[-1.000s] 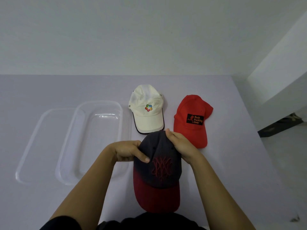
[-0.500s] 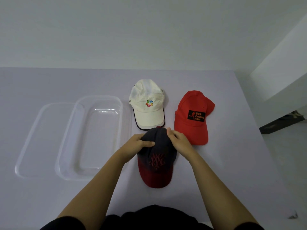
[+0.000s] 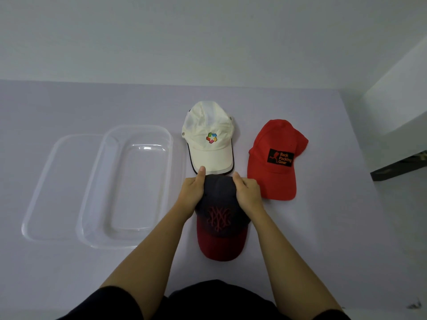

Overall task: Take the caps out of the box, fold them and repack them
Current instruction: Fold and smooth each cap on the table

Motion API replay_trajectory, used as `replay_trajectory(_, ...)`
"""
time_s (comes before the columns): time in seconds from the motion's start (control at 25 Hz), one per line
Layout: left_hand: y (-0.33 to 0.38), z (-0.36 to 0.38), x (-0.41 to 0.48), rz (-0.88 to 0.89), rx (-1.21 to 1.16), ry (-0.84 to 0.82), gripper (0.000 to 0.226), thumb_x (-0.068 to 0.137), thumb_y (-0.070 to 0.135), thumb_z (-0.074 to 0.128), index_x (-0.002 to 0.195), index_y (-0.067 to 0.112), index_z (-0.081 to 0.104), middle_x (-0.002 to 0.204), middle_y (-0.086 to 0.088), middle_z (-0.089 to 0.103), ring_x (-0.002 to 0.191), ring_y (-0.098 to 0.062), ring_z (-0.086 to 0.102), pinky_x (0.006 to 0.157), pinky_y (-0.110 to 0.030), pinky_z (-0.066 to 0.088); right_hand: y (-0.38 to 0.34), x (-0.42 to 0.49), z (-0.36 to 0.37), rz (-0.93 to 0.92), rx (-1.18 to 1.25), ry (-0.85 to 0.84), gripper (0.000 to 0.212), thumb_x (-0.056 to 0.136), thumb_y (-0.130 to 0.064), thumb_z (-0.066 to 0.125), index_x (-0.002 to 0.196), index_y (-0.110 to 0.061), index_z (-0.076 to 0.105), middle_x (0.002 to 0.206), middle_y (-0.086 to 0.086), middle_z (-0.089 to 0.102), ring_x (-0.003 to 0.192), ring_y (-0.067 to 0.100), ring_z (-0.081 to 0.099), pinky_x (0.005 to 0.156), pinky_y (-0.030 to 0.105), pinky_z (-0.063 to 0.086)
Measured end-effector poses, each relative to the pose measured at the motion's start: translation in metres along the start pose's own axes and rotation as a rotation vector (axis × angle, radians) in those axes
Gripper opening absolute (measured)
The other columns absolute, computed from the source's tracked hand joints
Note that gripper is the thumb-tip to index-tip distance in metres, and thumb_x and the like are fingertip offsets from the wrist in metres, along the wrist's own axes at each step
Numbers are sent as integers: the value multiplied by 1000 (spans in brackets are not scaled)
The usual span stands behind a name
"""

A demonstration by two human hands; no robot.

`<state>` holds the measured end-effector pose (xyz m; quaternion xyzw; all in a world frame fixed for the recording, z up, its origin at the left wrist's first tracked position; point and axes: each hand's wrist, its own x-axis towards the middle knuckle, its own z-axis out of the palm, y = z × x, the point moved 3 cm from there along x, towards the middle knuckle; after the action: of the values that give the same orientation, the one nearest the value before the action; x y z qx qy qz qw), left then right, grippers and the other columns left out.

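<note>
Dark cap (image 3: 221, 215) with a red brim lies on the bench (image 3: 323, 227) right in front of me, brim toward my body and crown pointing away. Both of my hands are on the back of its crown. My left hand (image 3: 193, 192) grips the left side with the thumb laid up along the rear edge. My right hand (image 3: 248, 192) grips the right side, thumb on top. The fingers of both go out of sight behind the cloth.

I judge the crown soft and light. It should cave in easily if I press the rear panels forward into the front. The brim looks stiff and will likely keep its curve, so I would leave it alone and work only the cloth. The rear panels, where I have hold now, seem the right place. The cloth looks matte, so I expect little slipping.

Just beyond my thumbs lies the white cap (image 3: 208, 144), its brim edge touching or nearly touching the dark crown. I must not drag it along. The red cap (image 3: 275, 162) lies just beside my right hand, brim toward me. The clear box (image 3: 138, 188) sits to my left with nothing in it, its lid (image 3: 62, 188) partly under its far side. All three caps are out, and none is repacked yet.
</note>
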<state>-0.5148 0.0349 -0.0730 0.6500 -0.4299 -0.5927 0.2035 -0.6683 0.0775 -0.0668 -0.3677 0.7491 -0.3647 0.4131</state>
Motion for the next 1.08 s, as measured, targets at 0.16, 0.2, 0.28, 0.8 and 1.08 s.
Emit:
replay_trajectory(0.16,-1,2,13,24,137,55,58,94,55,35,54,13,33,51,-2,36,50,-15,39,54,-28,35,7,14,6,85,-46,-31,52,94,-32,48,48,-11,38,46,1,36,44,10,34,47,26,27)
replay_trajectory(0.2,-2,3,15,60,184,79,58,94,53,35,54,11,34,51,-3,36,51,-16,39,54,-29,35,13,16,8,116,-24,-31,51,94,-32,48,51,-5,44,50,4,40,49,13,38,50,28,29)
replay_trajectory(0.28,-2,6,15,141,236,130,58,96,48,36,53,10,32,50,-3,34,51,-15,36,54,-28,33,23,17,12,186,18,-32,50,93,-33,47,63,7,54,60,9,49,58,18,45,57,31,33)
replay_trajectory(0.8,-10,-7,8,175,390,261,55,99,36,29,53,9,40,54,-4,44,55,-15,43,55,-30,34,24,14,24,97,-222,-14,37,97,-40,34,71,-18,51,74,1,57,74,19,53,67,31,37)
replay_trajectory(1.08,-21,-28,-52,449,408,217,35,101,18,30,130,11,48,125,1,50,116,-12,45,99,-17,28,38,-47,-18,-185,-169,120,31,95,-12,45,126,-9,49,122,-1,49,114,9,43,97,23,33)
